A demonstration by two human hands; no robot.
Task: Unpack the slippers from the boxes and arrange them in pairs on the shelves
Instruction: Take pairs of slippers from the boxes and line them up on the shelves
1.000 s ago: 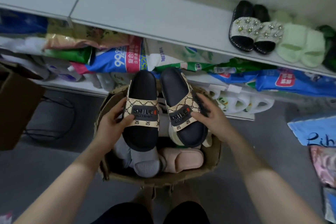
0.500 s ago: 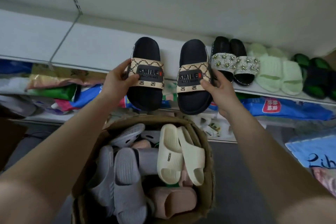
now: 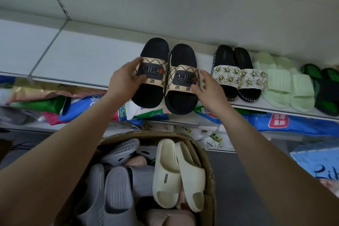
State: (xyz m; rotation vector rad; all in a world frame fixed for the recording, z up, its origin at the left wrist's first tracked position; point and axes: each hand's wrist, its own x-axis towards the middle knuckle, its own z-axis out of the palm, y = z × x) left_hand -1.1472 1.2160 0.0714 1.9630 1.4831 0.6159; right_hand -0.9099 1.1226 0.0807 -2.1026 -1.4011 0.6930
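my L hand (image 3: pixel 123 81) curled round L SMILE slipper (image 3: pixel 154 49) strap, my R hand (image 3: pixel 208 90) pinching R SMILE slipper (image 3: pixel 183 56) strap, pair side by side, heels overhanging shelf (image 3: pixel 82 60) edge

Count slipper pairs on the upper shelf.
4: black SMILE-strap slippers held by left hand and right hand; black slippers with jewelled white straps; pale green foam slippers; dark green slippers, cropped; others possibly off-frame.

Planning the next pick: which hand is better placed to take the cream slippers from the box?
Likely right. The right hand and left hand both grip SMILE slippers, but the cream slippers lie on the right side of the box, beside the right forearm.
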